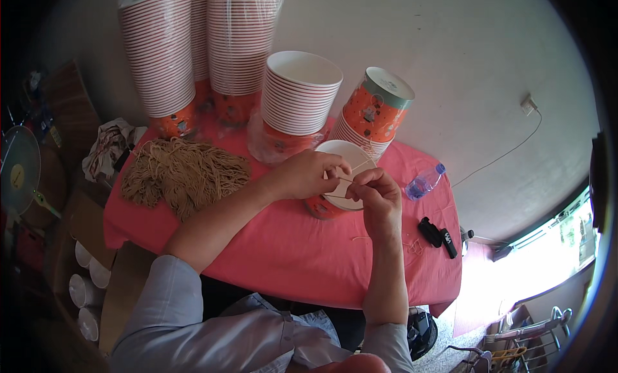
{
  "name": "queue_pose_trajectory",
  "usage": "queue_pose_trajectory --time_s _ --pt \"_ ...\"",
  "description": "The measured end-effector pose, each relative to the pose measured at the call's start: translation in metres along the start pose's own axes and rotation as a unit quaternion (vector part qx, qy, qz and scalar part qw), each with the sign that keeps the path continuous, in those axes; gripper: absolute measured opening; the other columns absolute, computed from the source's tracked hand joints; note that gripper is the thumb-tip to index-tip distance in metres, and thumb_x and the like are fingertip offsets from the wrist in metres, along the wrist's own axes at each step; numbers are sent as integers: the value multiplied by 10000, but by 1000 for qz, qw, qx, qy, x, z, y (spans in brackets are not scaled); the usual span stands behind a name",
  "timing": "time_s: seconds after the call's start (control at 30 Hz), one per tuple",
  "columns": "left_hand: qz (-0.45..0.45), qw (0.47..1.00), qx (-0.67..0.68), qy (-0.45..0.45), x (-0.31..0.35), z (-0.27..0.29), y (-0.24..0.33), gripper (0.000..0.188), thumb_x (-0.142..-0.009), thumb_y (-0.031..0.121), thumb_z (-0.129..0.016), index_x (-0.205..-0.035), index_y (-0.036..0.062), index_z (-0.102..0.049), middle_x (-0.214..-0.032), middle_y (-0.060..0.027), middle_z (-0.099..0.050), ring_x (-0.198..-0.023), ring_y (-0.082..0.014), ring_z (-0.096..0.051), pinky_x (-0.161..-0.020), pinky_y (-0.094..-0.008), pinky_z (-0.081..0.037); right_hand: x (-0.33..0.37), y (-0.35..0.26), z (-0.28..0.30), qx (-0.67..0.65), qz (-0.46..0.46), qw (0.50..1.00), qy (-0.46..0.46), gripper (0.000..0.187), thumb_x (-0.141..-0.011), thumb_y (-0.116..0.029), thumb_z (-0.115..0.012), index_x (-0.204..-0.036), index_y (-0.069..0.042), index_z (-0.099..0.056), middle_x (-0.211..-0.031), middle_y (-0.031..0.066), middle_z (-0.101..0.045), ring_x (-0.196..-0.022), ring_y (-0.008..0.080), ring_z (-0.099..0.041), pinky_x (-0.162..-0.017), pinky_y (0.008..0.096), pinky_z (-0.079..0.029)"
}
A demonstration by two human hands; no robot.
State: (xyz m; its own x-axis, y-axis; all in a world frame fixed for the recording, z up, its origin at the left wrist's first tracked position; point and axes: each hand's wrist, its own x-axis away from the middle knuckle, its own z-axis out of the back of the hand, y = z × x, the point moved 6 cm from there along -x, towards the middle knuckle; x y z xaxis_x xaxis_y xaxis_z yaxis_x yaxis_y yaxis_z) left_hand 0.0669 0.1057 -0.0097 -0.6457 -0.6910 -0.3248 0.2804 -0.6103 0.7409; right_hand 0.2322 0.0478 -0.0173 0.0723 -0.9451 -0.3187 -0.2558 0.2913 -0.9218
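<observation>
The counter (290, 257) is covered with a pink-red cloth and fills the middle of the view. Along its far edge stand tall stacks of paper cups (161, 57), orange at the base with striped rims, some in clear wrap; a shorter stack (299, 93) stands right of them, and another stack (376, 109) leans over at the far right. A heap of tan string (183, 170) lies on the left part of the counter, with a crumpled cloth (109, 147) beyond its left edge.

At the centre a single paper cup (335, 180) lies tilted on the counter, its white inside turned towards the person. The left hand (306, 174) rests against the cup's rim, fingers pinched on a thin string (344, 178) that crosses the cup's mouth. The right hand (373, 192) is just beside it, thumb and forefinger also pinched on that string. Both hands are closed on the string, which looks taut between them.

The string looks fine and pale, so it could slip out of either pinch if the pull is uneven. The cup is light and is steadied only by the left hand; a hard tug could, I judge, crease its rim or roll it away.

A plastic bottle (425, 181) lies to the right, and a small black tool (438, 234) sits nearer, close to the right edge.
</observation>
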Motion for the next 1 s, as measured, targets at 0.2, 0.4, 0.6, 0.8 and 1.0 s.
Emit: queue_pose_trajectory --time_s 0.2,0.4,0.6,0.8,1.0 --pt "15 1000 20 -13 1 3 -6 271 -919 165 -708 -1142 26 -644 -910 -152 -783 -833 -255 -774 -769 -362 -587 -2 -1 1 -7 -9 1000 -8 99 -909 39 -626 -980 -28 -647 -914 71 -705 -799 174 -689 -765 298 -500" --pt "7 998 60 -10 4 2 4 184 -932 148 -703 -1074 33 -677 -868 -128 -768 -796 -234 -761 -746 -361 -585 -2 0 3 -30 -11 999 2 102 -910 33 -645 -990 -30 -651 -900 76 -716 -803 169 -698 -757 291 -502" --pt "-17 1000 16 11 3 -3 0 134 -921 145 -702 -1018 53 -710 -868 -118 -764 -806 -244 -758 -755 -375 -585 -1 4 2 -19 -4 1000 -9 116 -911 62 -657 -990 -22 -647 -908 71 -716 -808 165 -699 -778 295 -538" --pt "-8 1000 1 19 1 -4 3 132 -897 141 -705 -997 55 -706 -874 -119 -761 -822 -274 -758 -765 -403 -582 -3 5 4 -27 3 999 -29 143 -907 75 -682 -1006 -20 -640 -922 68 -717 -831 169 -715 -804 308 -570" --pt "-4 1000 -9 25 1 -4 -3 126 -903 129 -695 -985 33 -680 -870 -127 -757 -826 -269 -753 -761 -403 -580 0 2 -6 -32 5 999 -40 183 -908 94 -690 -1047 -13 -636 -954 72 -725 -875 165 -731 -844 315 -580"
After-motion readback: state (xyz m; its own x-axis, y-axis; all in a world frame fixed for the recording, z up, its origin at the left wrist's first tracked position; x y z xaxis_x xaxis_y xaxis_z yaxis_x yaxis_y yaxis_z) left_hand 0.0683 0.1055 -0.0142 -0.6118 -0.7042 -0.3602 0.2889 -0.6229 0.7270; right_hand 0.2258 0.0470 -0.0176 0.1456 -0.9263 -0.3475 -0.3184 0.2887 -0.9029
